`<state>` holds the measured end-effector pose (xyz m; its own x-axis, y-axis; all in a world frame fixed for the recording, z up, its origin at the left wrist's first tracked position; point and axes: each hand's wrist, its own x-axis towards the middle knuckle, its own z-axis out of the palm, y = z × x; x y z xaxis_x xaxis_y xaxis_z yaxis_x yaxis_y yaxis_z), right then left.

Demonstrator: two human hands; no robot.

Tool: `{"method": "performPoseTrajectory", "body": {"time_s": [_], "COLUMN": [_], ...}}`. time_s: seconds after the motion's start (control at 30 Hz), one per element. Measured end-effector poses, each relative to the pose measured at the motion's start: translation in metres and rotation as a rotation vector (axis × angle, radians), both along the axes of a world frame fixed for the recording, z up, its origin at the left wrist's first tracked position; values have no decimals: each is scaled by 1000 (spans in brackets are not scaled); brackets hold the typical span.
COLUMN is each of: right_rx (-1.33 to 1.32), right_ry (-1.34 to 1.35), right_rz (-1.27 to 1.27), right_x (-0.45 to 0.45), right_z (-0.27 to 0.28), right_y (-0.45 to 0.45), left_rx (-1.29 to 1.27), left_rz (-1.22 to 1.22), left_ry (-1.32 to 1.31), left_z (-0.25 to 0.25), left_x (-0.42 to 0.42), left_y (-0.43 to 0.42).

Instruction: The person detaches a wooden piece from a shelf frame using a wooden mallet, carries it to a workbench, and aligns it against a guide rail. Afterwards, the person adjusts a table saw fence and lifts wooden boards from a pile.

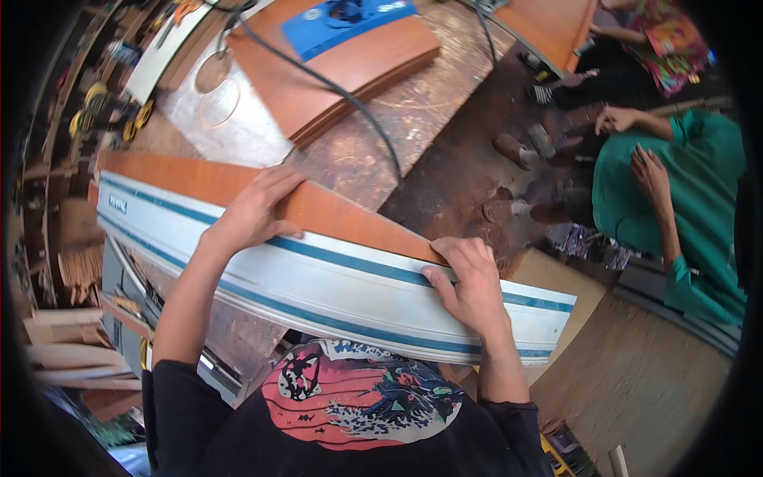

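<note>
A long saw guide rail [350, 295], silvery white with blue stripes and a maker's label near its left end, lies across in front of my body. Along its far side shows a reddish-brown board [342, 213]. My left hand [253, 213] grips the rail left of the middle, its fingers reaching over the board to the far edge and its thumb on the rail. Toward the right end, my right hand [467, 278] holds the rail the same way, fingertips by the board's edge. What lies beneath the rail is mostly hidden.
A stack of reddish-brown panels [358, 87] on the worn worktable [350, 167] carries a blue tool case [342, 24]. A black cable [334, 83] crosses the stack. Yellow-black tools [99, 111] lie at left. A person in green [652, 187] sits at right; another person is behind.
</note>
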<state>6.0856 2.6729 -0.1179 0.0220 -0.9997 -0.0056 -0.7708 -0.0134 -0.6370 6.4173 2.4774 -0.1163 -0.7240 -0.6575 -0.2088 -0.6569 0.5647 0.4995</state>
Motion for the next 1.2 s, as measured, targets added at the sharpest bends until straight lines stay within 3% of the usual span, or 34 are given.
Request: {"method": "performPoseTrajectory", "body": {"time_s": [0.33, 0.47, 0.57, 0.83, 1.2], "right_rx": [97, 348, 386, 378, 380], "right_ry": [45, -199, -200, -169, -226], "right_rz": [39, -156, -173, -135, -174], "right_x": [51, 52, 50, 49, 48], "right_z": [-13, -13, -16, -16, -21], "right_y": [-59, -64, -68, -72, -66], "left_rx": [64, 38, 69, 183, 135], "left_rz": [-47, -78, -105, -3, -58], "left_ry": [14, -2, 1, 127, 12], "left_z": [1, -10, -22, -27, -19], "left_x": [-2, 0, 5, 15, 5], "left_y": [-15, -21, -28, -28, -32]}}
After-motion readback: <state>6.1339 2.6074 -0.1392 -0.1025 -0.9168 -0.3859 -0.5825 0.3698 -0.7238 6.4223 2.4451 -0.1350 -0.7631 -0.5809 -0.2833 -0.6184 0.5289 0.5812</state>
